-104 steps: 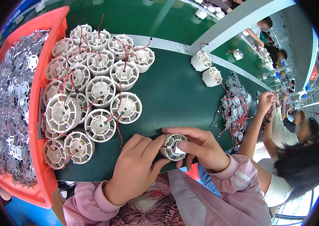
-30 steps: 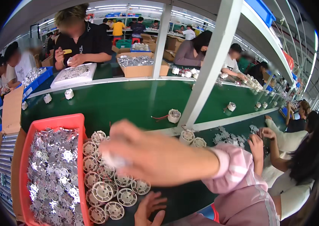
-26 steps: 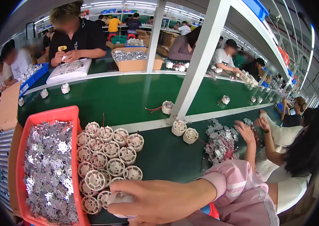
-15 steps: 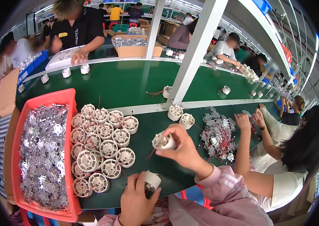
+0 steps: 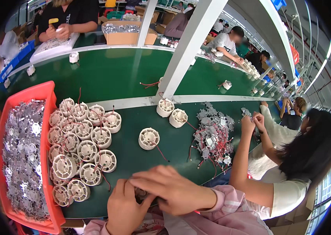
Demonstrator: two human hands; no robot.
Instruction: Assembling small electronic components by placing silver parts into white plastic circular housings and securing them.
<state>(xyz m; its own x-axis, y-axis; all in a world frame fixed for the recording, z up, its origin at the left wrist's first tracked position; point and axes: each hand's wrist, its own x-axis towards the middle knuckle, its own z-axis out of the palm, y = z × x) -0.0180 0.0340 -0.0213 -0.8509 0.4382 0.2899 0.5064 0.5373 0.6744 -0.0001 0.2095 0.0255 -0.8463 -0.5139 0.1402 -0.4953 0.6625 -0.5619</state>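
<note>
My left hand (image 5: pixel 123 203) is curled round a small part (image 5: pixel 139 192), mostly hidden, at the near edge of the green table (image 5: pixel 183 154). My right hand (image 5: pixel 175 190) lies over it, against my left; I can't tell whether its fingers grip. Beyond, one white cup (image 5: pixel 149 138) stands between the crowded cups (image 5: pixel 87 150) and a pile of metal plates (image 5: pixel 212 137).

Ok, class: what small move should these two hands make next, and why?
Probably a gentle press by the right hand on the mostly hidden part: the left hand is curled around it, and the right reaches over it.
</note>
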